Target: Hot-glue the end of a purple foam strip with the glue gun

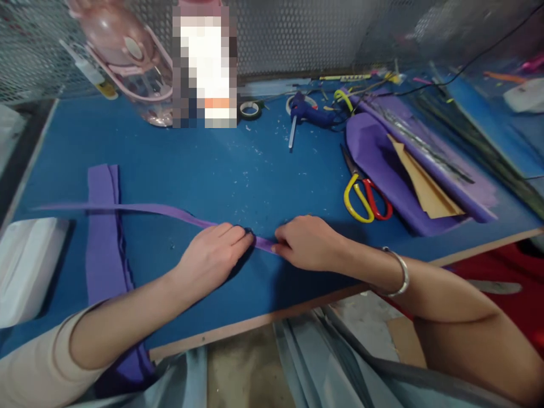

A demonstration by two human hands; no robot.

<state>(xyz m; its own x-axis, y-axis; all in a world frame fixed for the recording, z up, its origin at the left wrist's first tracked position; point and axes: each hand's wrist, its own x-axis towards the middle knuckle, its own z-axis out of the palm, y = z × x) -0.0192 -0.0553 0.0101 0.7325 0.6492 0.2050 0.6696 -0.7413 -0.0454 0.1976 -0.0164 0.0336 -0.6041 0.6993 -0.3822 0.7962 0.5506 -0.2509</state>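
Head view: your left hand (215, 252) and right hand (304, 242) lie close together on the blue desk (204, 164), each grip pinched narrow on the near end of a long purple strip (144, 209) that runs leftward across a stack of purple strips (104, 226). Yellow-and-red scissors (365, 198), a blue glue gun (308, 115) and folded purple sheets (382, 164) lie well apart at upper right.
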